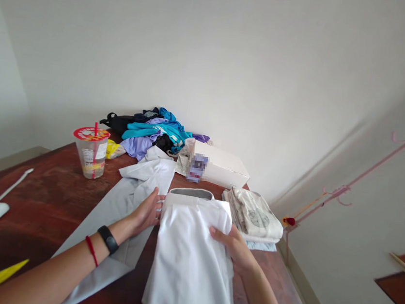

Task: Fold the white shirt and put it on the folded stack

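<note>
A folded white shirt (193, 253) is in front of me, its collar (192, 193) on the far side with a grey inner band showing. My right hand (237, 247) grips the shirt's right edge, thumb on top and fingers hidden underneath. At the left edge, my left hand (147, 210) touches the fabric with outstretched fingers, its thumb raised apart; the fingertips are partly hidden by the shirt. Beneath my left forearm, another white garment (117, 225) lies spread lengthwise on the table.
On the brown table (46, 207) stands a plastic cup with a straw (91, 156). Behind are a heap of coloured clothes (161, 130) and a white box (223, 166). A folded clothes stack (255, 216) lies right, near a pink coat rack (352, 181).
</note>
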`<state>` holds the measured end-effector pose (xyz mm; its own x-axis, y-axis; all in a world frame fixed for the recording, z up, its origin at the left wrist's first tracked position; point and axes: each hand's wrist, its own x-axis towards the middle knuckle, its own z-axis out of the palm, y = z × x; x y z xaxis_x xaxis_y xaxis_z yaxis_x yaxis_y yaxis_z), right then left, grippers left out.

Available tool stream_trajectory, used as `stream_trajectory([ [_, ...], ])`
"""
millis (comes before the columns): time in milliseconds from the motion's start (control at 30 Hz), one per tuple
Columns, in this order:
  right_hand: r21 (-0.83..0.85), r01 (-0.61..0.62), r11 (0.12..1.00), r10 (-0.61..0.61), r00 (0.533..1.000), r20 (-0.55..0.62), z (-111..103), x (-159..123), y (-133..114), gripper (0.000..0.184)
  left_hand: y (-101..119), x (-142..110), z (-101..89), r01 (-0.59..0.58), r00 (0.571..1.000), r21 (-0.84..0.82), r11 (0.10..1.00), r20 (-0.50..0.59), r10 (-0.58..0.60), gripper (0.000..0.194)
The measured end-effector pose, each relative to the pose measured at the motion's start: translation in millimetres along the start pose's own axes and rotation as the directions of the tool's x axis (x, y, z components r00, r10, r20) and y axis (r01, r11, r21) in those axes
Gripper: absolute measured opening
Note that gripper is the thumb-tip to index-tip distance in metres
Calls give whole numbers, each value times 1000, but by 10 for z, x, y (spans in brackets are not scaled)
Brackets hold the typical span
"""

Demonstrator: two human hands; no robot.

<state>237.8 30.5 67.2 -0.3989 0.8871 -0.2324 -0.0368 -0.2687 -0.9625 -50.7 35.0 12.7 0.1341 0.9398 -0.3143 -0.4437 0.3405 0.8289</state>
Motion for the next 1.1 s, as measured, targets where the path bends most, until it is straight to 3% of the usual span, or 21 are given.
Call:
stream_trajectory([
  [233,-135,61,989,-96,958,-271,-439,-542,-571,56,-16,-15,-54,5,1000,-37,999,-3,-5,69],
  [433,-293,54,955,-198,850,-488,-965,-985,-1109,52,-26,-14,-94,5,999,-46,999,54,-2,67],
  [667,-366,112,924,-329,720,-611,-1792,-1283,-1318,35,-21,-12,-92,8,999,-45,999,43,-6,65],
  [833,-336,118,935,-319,693,-646,-2250,-1222,-1451,42,-11,-10,-83,22,999,-42,999,40,-20,62],
  [967,-352,189,917,-380,685,-622,-2298,-986,-1679,28,18,-32,-45,26,999,-32,999,24,-25,59],
  [1100,-361,237,902,-403,761,-508,-2262,-579,-1914,23,33,-44,-23,40,999,-25,999,6,-39,58],
])
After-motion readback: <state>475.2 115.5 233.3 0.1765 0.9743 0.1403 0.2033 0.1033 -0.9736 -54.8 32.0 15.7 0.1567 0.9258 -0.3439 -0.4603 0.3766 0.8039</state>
